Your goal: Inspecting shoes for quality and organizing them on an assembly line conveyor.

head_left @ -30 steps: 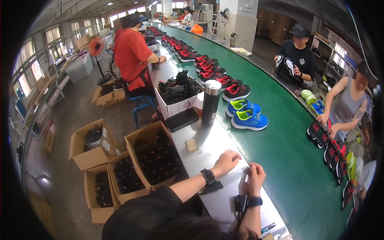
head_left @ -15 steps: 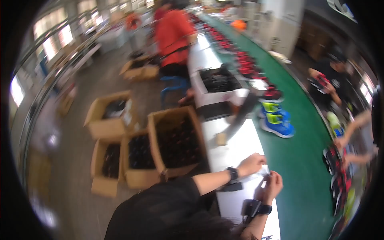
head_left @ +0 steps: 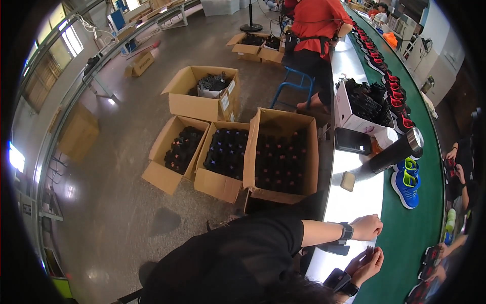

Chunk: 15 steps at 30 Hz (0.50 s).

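Observation:
My left hand (head_left: 367, 228), with a dark band on its wrist, is closed with its fingers curled together above the edge of the white table. Just below it my right hand (head_left: 368, 266) is closed too, fingertips pinched and turned toward the left one. Whatever the two hands grip is too small or hidden to make out. A dark shape shows beside the right hand's fingers. Ahead lie a small beige block (head_left: 348, 181) and a black bottle (head_left: 395, 154) with a steel end. A blue and lime pair of shoes (head_left: 405, 188) stands on the green belt.
A phone (head_left: 353, 141) lies beside a white box (head_left: 349, 112) of black items. Red and black shoes (head_left: 397, 93) line the green conveyor belt (head_left: 377, 276). Open cartons (head_left: 283, 195) stand on the left floor. A person in red (head_left: 316, 30) works ahead; other people's hands (head_left: 444, 251) are across the belt.
My view has swung left, so the table and belt now sit farther right and the picture is sharper. Both hands remain close together over the table edge, fingers still closed.

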Motion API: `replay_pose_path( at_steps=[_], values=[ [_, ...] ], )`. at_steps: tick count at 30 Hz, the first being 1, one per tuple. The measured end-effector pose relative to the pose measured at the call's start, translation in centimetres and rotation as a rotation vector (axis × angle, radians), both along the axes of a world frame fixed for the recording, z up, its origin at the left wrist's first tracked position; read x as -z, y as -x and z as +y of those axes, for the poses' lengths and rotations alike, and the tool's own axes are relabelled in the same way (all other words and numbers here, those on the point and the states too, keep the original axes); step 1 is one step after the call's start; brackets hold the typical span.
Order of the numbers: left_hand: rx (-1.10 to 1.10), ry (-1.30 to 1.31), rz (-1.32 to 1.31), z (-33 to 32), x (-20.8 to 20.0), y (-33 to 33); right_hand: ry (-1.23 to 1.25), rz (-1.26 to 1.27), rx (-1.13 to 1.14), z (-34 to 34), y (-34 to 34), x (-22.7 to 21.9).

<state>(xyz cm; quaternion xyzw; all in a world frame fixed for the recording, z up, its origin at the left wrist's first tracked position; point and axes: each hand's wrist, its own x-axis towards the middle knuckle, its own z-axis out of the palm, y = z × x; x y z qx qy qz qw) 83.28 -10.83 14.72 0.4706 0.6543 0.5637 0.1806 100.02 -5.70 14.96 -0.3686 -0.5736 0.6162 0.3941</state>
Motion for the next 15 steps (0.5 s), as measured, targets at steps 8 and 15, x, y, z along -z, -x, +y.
replay_pose_path(
  at_steps=[8,15],
  values=[
    [0.0,-0.002,-0.076,-0.5,-0.4,-0.5,-0.104,-0.081,-0.04,1.7,-1.4,1.4],
    [-0.009,0.014,-0.051,-0.2,-0.5,-0.4,-0.11,-0.162,-0.017,0.8,-0.4,0.2]
  ],
)
